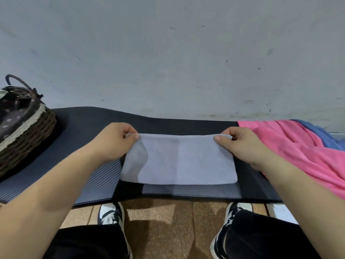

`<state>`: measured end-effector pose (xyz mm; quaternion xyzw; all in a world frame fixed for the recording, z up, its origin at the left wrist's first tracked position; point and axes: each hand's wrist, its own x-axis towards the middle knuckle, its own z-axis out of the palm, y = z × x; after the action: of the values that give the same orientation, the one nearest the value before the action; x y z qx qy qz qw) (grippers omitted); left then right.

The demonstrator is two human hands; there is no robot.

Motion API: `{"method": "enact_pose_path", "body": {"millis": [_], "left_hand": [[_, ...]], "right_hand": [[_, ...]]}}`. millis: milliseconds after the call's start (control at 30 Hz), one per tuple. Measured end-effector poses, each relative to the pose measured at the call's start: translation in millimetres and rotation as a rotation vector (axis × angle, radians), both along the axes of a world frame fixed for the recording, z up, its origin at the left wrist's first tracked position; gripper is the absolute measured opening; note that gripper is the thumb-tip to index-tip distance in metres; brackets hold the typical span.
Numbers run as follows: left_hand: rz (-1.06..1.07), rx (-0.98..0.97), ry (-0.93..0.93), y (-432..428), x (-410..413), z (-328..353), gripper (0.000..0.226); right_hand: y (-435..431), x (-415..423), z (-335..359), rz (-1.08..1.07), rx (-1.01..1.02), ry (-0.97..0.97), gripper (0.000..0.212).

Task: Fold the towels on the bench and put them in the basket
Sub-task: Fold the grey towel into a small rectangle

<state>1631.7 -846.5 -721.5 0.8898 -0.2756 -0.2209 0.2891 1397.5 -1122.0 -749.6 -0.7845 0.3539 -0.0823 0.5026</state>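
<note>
A pale grey towel (pixel 179 159) lies folded into a wide rectangle on the black mat that covers the bench (pixel 89 128). My left hand (pixel 115 141) pinches its far left corner. The far right corner is pinched by my right hand (pixel 242 144). Both far corners are lifted slightly off the mat. A dark woven basket (pixel 28 131) with a patterned lining and a handle stands at the left end of the bench. A pink towel (pixel 298 152) lies loose and unfolded at the right, with a blue towel (pixel 321 133) partly under it.
A grey wall rises right behind the bench. Below the bench's front edge is a tiled brown floor (pixel 158 230), with my two black and white shoes on it.
</note>
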Motion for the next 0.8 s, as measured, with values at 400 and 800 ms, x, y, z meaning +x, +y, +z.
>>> {"method": "enact_pose_path", "body": {"millis": [400,800], "left_hand": [[-0.007,0.187,-0.148,-21.7,22.7,-31.9,0.013],[-0.052,0.210,-0.061,-19.7,18.0,-35.3,0.040]], "right_hand": [[-12.7,25.3,-28.7,-0.138,-0.122,0.079,0.020],[-8.9,23.3,-30.4,-0.074,-0.451,0.183,0.013]]}}
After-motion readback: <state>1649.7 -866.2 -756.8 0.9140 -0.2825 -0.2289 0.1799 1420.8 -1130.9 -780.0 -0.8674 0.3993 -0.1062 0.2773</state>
